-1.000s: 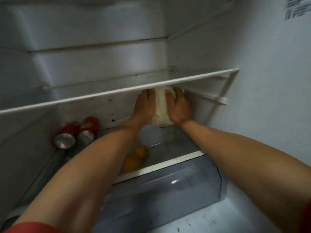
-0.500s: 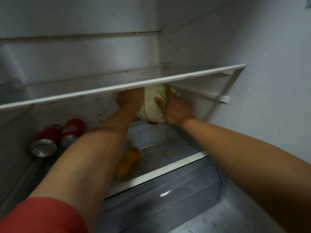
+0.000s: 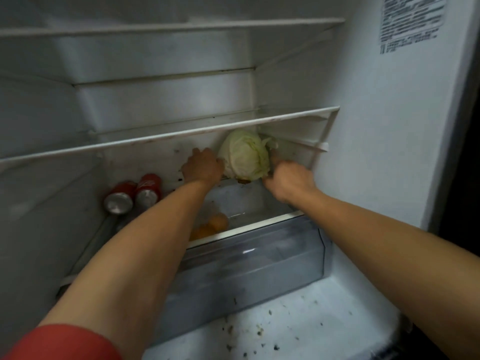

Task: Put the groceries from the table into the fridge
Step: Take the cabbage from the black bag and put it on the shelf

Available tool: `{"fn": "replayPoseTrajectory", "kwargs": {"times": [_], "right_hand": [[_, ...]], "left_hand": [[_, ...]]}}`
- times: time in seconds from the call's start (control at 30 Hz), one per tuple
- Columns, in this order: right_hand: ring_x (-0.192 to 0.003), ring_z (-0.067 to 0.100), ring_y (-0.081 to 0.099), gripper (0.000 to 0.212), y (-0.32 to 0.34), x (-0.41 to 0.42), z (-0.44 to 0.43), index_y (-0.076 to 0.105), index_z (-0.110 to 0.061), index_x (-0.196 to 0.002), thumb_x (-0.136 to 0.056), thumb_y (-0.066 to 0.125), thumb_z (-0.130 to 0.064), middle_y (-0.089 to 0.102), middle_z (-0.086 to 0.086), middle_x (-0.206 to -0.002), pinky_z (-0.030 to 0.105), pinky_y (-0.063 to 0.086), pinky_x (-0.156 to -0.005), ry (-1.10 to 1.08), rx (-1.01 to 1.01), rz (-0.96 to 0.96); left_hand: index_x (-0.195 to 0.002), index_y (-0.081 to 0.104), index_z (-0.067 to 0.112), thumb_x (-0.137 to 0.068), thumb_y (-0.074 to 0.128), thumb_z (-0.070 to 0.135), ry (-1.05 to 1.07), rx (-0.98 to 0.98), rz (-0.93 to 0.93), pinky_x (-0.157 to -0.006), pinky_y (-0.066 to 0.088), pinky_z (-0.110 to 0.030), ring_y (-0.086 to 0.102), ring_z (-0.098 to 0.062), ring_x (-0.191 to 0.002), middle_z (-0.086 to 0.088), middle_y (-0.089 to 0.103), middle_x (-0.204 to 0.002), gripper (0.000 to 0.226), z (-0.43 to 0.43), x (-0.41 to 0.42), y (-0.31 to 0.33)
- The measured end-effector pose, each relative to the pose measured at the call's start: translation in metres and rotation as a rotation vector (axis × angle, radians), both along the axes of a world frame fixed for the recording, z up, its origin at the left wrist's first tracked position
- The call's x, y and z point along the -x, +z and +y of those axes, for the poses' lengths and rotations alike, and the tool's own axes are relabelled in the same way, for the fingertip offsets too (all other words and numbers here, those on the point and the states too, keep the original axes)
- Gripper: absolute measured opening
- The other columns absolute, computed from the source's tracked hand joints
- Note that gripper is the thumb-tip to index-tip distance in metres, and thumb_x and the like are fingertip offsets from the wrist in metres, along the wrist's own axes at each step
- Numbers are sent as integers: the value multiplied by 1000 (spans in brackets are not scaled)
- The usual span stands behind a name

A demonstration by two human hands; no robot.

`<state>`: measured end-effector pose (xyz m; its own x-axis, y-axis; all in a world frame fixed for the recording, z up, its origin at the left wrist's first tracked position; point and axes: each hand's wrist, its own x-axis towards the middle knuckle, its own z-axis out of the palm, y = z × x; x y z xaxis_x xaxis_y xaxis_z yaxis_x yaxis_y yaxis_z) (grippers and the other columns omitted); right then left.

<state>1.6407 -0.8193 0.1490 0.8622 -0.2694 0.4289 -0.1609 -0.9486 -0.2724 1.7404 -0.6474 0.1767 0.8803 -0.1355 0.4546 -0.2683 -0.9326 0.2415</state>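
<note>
A pale green cabbage [image 3: 244,154] sits at the back right of the fridge's lower shelf [image 3: 249,211], just under the glass shelf [image 3: 166,137]. My left hand [image 3: 202,166] presses against its left side with the fingers curled. My right hand [image 3: 287,180] holds its lower right side, one finger reaching up along the leaves. The cabbage's stem end points down toward the shelf. Both forearms stretch into the fridge from below.
Two red soda cans [image 3: 132,193] lie on their sides at the shelf's left. Oranges [image 3: 211,226] lie behind my left forearm. A clear crisper drawer [image 3: 249,268] sits below. The fridge's white right wall [image 3: 376,152] is close. Crumbs dot the fridge floor [image 3: 285,331].
The cabbage has gone deeper and to the right under the glass shelf. My hands have slid from its front to its sides, so more of it shows. The camera has pulled back.
</note>
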Motion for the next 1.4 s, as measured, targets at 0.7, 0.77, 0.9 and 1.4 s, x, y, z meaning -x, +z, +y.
{"fn": "replayPoseTrajectory", "kwargs": {"times": [0.7, 0.77, 0.9, 1.4], "right_hand": [[-107, 32, 57, 40, -64, 244, 143, 53, -18, -126, -94, 45, -42, 58, 10, -120, 39, 43, -79, 639, 226, -26], [-107, 30, 57, 41, -83, 267, 161, 52, -19, -128, -95, 44, -42, 58, 8, -121, 40, 45, -81, 713, 230, -15], [-109, 27, 57, 39, -132, 322, 192, 55, -24, -127, -93, 46, -42, 59, 5, -123, 40, 47, -84, 858, 206, 41], [-110, 23, 57, 39, -235, 626, 397, 53, -26, -129, -94, 44, -43, 58, 0, -125, 38, 49, -85, 1246, 266, 215]], "left_hand": [[-100, 61, 12, -91, 48, 28, 254, -98, -41, -71, 45, -38, 60, -35, -94, -11, 63, -103, 22, 133, 384, -100], [-103, 61, 14, -91, 48, 31, 287, -105, -15, -74, 47, -39, 61, -34, -96, -9, 65, -105, 24, 152, 425, -117], [-103, 62, 19, -89, 50, 33, 260, -95, 36, -72, 44, -35, 61, -30, -96, -5, 66, -105, 23, 187, 525, -150], [-121, 57, 21, -93, 46, 37, 693, -59, 416, -83, 48, -36, 58, -24, -103, -2, 63, -114, 34, 392, 922, -274]]}}
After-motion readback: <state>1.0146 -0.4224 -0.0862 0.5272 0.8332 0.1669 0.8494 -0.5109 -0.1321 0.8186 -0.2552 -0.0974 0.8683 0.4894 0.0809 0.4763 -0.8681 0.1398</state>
